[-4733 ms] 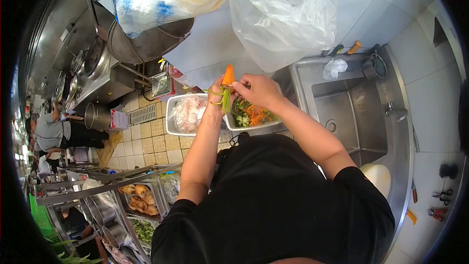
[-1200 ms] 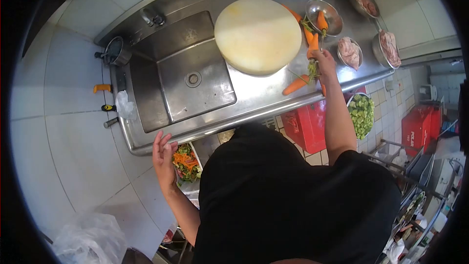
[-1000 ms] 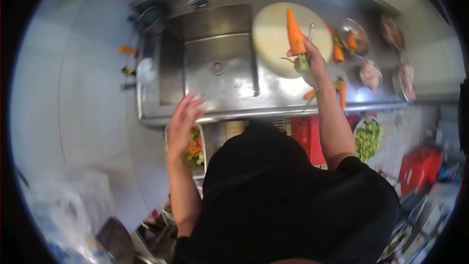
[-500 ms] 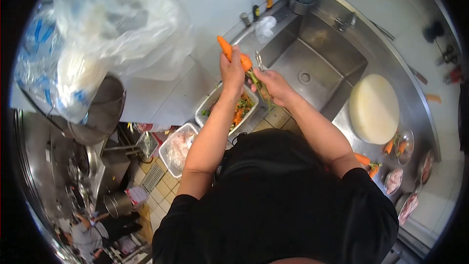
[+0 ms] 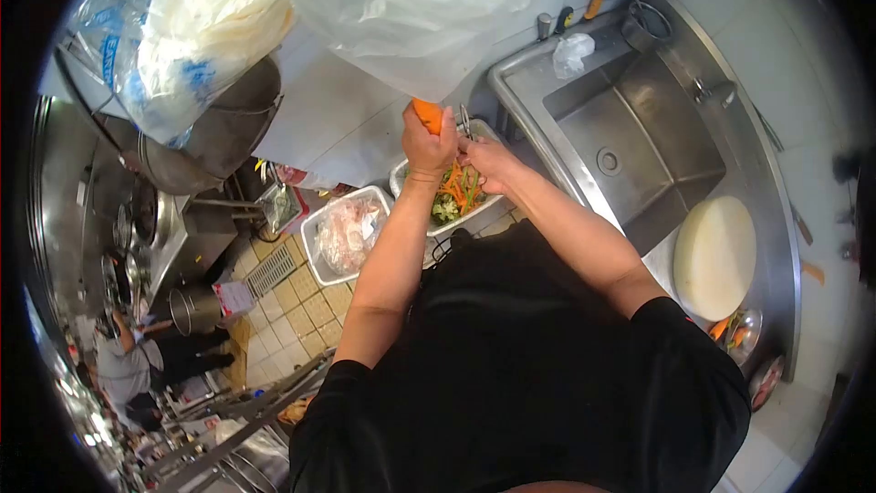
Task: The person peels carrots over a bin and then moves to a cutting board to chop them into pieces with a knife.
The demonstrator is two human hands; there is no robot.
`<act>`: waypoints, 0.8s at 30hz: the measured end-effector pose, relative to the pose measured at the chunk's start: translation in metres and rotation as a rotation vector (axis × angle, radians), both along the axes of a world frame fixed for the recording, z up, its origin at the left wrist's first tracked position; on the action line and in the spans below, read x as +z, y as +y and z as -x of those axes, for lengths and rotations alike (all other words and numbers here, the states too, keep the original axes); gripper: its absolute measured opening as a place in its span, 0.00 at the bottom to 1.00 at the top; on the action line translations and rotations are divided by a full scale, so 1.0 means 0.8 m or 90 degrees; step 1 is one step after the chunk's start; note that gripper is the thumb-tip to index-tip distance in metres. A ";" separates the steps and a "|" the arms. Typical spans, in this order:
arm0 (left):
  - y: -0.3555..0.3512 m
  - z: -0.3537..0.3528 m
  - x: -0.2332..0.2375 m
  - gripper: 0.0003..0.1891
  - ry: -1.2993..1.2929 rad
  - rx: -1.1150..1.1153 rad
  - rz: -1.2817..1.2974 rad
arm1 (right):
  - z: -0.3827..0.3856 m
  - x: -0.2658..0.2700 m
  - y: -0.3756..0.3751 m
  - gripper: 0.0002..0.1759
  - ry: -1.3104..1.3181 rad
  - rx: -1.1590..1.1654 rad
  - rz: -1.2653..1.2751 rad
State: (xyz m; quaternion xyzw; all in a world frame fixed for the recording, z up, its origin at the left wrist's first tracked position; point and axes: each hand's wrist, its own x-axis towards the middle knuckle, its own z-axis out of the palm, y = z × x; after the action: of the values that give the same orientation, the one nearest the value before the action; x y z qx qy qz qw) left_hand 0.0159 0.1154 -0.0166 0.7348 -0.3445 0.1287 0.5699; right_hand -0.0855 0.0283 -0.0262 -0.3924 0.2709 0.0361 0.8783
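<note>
My left hand [image 5: 427, 146] is wrapped round an orange carrot [image 5: 427, 116], whose upper end sticks out past the fingers near a hanging plastic bag. Close beside it, my right hand [image 5: 491, 162] grips a slim metal vegetable peeler [image 5: 464, 117], its head pointing up. The carrot's lower end is hidden by the hands. Both hands are over a white tub [image 5: 399, 179] holding orange and green peelings [image 5: 453, 194]. A second white tub [image 5: 315, 251] to its left contains pale food wrapped in clear plastic [image 5: 349, 230].
A steel sink [image 5: 630, 141] lies to the right, with a thick round cutting board [image 5: 716, 257] and a bowl of carrots [image 5: 737, 333] beyond. Clear plastic bags [image 5: 411, 14] hang ahead. At lower left, another person [image 5: 128, 356] stands near the stoves.
My view has shifted, so the sink and board appear farther right. Both hands sit lower over the peelings tub. Less of the carrot shows, and its green stem is out of sight.
</note>
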 end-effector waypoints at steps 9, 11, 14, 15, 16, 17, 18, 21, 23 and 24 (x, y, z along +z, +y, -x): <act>0.030 -0.028 -0.022 0.25 -0.141 0.234 -0.119 | -0.007 0.046 0.002 0.25 0.031 0.117 0.764; 0.052 -0.032 -0.014 0.23 -0.011 0.291 -0.101 | 0.008 0.081 -0.014 0.24 0.010 0.051 0.764; 0.084 -0.053 -0.045 0.20 0.325 0.262 0.062 | -0.012 0.041 -0.043 0.29 -0.012 0.125 0.893; 0.088 -0.061 -0.056 0.18 0.521 0.165 0.214 | -0.017 0.042 -0.045 0.30 -0.001 0.156 0.904; 0.083 -0.040 -0.021 0.19 0.680 0.113 0.321 | -0.019 0.049 -0.044 0.31 0.005 0.188 0.918; 0.084 -0.030 -0.009 0.19 0.675 0.119 0.330 | -0.021 0.048 -0.044 0.31 -0.004 0.194 0.922; 0.085 -0.022 -0.004 0.22 0.744 0.061 0.379 | -0.021 0.046 -0.043 0.30 -0.030 0.147 0.905; 0.083 -0.010 0.005 0.24 0.827 -0.022 0.454 | -0.021 0.046 -0.046 0.29 -0.074 0.148 0.919; 0.081 -0.004 0.008 0.23 0.844 -0.042 0.479 | -0.018 0.052 -0.045 0.28 -0.092 0.195 0.951; 0.078 -0.001 0.010 0.23 0.860 -0.064 0.484 | -0.013 0.068 -0.040 0.27 -0.090 0.241 0.937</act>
State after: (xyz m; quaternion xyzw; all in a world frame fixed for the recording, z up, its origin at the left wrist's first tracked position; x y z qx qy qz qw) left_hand 0.0168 0.1782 -0.0088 0.3916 0.1128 -0.2637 0.8743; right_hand -0.0749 -0.0034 0.0284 -0.9177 0.0963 -0.0291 0.3843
